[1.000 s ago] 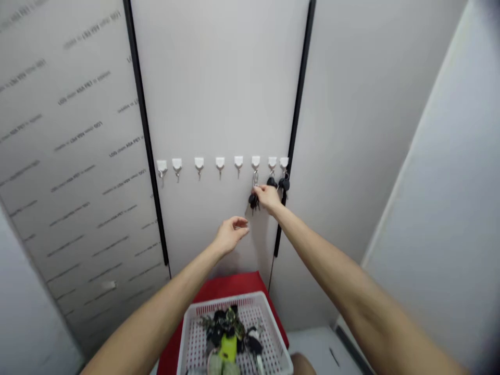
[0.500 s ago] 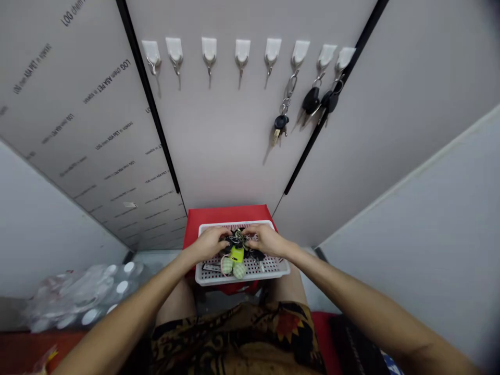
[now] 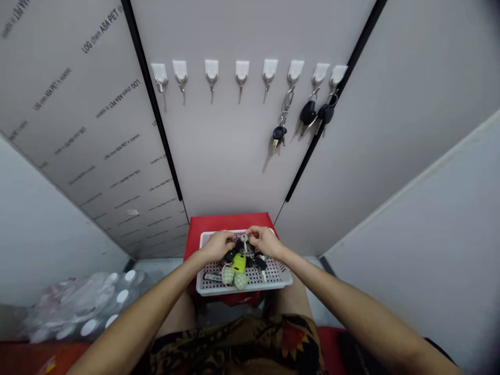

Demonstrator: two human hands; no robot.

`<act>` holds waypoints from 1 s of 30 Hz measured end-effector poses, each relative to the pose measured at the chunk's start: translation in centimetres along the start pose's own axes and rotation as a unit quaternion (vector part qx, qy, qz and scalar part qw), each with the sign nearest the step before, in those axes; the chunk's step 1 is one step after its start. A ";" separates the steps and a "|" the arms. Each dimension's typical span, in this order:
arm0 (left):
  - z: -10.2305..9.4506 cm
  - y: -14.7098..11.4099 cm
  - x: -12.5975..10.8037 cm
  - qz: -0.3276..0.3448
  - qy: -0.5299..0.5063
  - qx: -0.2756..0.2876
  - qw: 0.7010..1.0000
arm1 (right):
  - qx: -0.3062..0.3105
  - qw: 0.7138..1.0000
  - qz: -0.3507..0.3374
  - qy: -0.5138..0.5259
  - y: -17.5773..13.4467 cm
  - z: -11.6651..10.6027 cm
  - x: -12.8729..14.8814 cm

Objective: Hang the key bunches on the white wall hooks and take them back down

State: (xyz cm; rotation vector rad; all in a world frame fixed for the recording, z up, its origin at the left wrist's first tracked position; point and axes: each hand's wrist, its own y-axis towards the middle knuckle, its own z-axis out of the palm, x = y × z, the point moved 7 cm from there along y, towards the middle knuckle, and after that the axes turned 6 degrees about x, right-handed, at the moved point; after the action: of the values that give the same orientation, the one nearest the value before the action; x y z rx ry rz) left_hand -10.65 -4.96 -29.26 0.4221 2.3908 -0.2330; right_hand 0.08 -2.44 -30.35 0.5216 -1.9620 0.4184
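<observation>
Both hands work over a white perforated basket (image 3: 269,286) that holds several keys and key fobs. A silver key (image 3: 245,241) is raised above the pile, its round head at the fingertips of my right hand (image 3: 265,241), which is closed in a pinch on it. My left hand (image 3: 219,247) is closed at the pile's left side, beside a black fob (image 3: 230,254); what its fingers hold is hidden. In front lie a yellow-green tag (image 3: 238,263) and two checked, round charms (image 3: 240,281). More black keys (image 3: 260,263) rest to the right.
The basket sits on a red box (image 3: 228,222). A row of white hooks (image 3: 242,69) runs along the wall; three at the right carry key sets, one a black-headed key (image 3: 278,133). Plastic-wrapped bottles (image 3: 94,302) stand at left. Walls close in both sides.
The silver key now shows separately between my hands, above the pile. My hands have drawn slightly apart from the cluster. The view has tilted up a little.
</observation>
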 end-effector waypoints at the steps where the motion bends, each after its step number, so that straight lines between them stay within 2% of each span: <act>1: -0.3 0.1 -0.2 0.003 -0.036 -0.008 0.999 | -0.006 1.000 -0.006 0.023 0.1 -0.3 0.3; 4: -1.3 0.5 -0.9 0.008 -0.164 -0.023 0.986 | -0.014 0.996 -0.019 0.089 0.1 -1.2 1.5; 7: -2.5 0.9 -1.7 0.002 -0.261 -0.037 0.965 | 0.006 0.991 -0.020 0.135 -0.1 -1.7 3.2; 11: -4.2 1.4 -3.4 0.010 -0.334 -0.035 0.942 | -0.011 0.992 -0.044 0.119 -0.3 -3.3 6.1; 14: -5.7 1.8 -4.9 0.031 -0.321 -0.023 0.946 | -0.035 0.993 -0.094 0.070 -0.2 -4.4 8.2; 16: -6.6 1.9 -5.8 0.051 -0.288 -0.012 0.956 | -0.025 0.991 -0.118 0.050 0.0 -4.7 9.1; 18: -7.5 2.0 -6.7 0.065 -0.253 -0.001 0.965 | -0.017 0.992 -0.118 0.039 0.3 -5.1 9.3; 21: -8.7 1.9 -7.6 0.074 -0.222 -0.001 0.972 | -0.056 0.993 -0.103 0.022 0.4 -6.3 9.4; 23: -9.4 1.8 -8.3 0.086 -0.210 -0.009 0.974 | -0.074 0.990 -0.117 0.032 0.2 -7.1 10.0; 25: -9.9 1.8 -9.1 0.097 -0.198 -0.012 0.975 | -0.062 0.988 -0.133 0.054 0.0 -7.3 10.9; 27: -10.6 2.0 -9.9 0.104 -0.186 -0.026 0.977 | -0.043 0.987 -0.135 0.077 -0.1 -7.3 11.8; 30: -12.5 2.7 -11.2 0.118 -0.182 -0.084 0.973 | -0.032 0.980 -0.139 0.142 -0.1 -7.7 13.4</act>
State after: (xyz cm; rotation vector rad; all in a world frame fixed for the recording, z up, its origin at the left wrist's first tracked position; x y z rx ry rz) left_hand -9.25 -1.60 -12.62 0.5294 1.9626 0.0029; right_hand 0.75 -0.96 -15.00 0.6473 -1.5963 0.2358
